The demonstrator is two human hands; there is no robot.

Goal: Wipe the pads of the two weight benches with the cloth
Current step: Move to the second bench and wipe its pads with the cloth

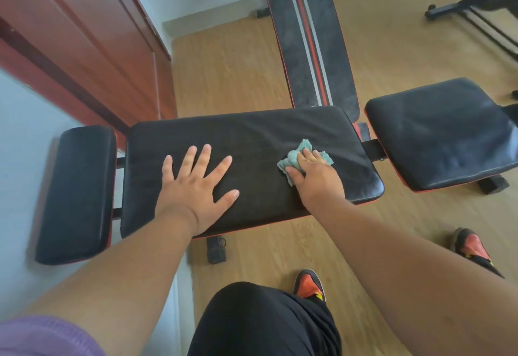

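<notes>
A black weight bench lies across in front of me, with a long middle pad (252, 137), a small pad (75, 193) at its left end and a seat pad (440, 134) at its right. My left hand (196, 187) rests flat on the middle pad, fingers spread. My right hand (314, 173) presses a bunched teal cloth (294, 159) onto the right part of that pad, fingers curled over it. A second bench with a red and grey striped pad (305, 33) runs away from me behind the first.
A red-brown door (84, 47) and a pale wall stand at the left. The floor is wood. An exercise machine frame (471, 8) stands at the far right. My feet in orange and black shoes (309, 285) are near the bench's foot (215, 249).
</notes>
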